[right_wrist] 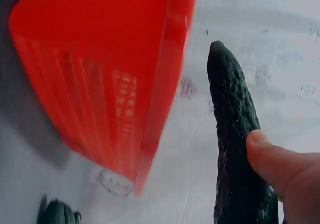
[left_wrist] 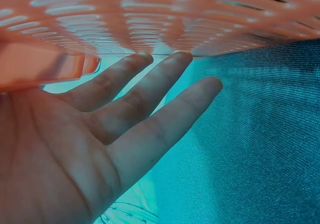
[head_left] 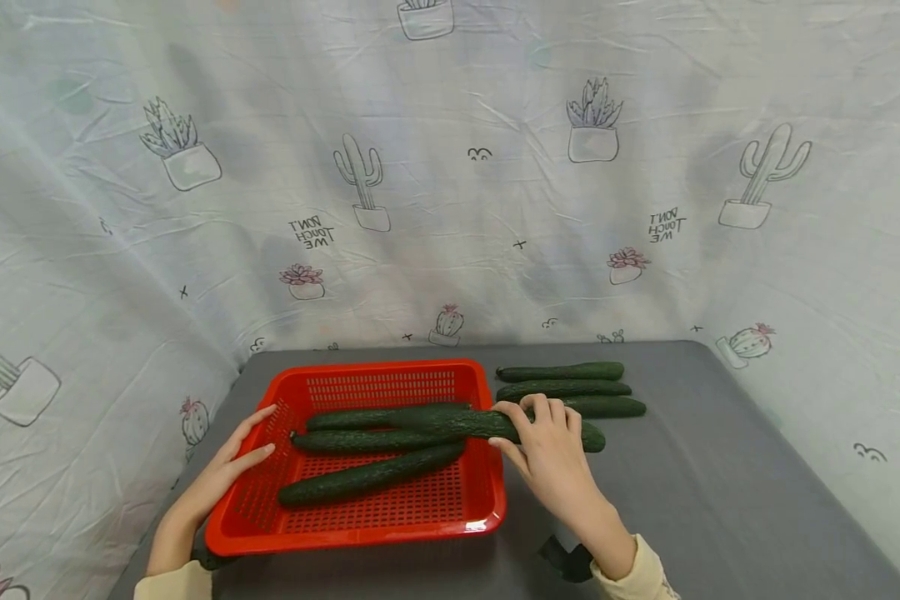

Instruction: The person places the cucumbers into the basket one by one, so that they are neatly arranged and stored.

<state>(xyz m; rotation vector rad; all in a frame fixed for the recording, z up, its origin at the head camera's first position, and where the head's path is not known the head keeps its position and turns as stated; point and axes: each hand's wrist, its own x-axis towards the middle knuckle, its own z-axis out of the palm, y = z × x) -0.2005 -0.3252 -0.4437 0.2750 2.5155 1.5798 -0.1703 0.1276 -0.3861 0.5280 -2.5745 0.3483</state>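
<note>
A red slotted basket (head_left: pixel 360 537) holds several dark green cucumbers, one of them (head_left: pixel 371 477) lying slantwise nearest its front. My right hand (head_left: pixel 558 454) grips another cucumber (head_left: pixel 480 423) from above, which spans the basket's right rim. In the right wrist view that cucumber (right_wrist: pixel 232 109) is pinched by the thumb, with the basket (right_wrist: pixel 100 49) beside it. At the basket's left side is my left hand (head_left: pixel 221 475), thumb and a finger spread over the rim. The left wrist view shows its other fingers extended under the basket (left_wrist: pixel 150 14), the hand (left_wrist: pixel 105 119) uncurled.
Three cucumbers (head_left: pixel 562 388) lie side by side on the grey table (head_left: pixel 720 467), right of the basket at the back. Behind the table and at its sides hangs a pale cloth (head_left: pixel 450 208) printed with cactus drawings. A dark object (head_left: pixel 566 558) shows by the right wrist.
</note>
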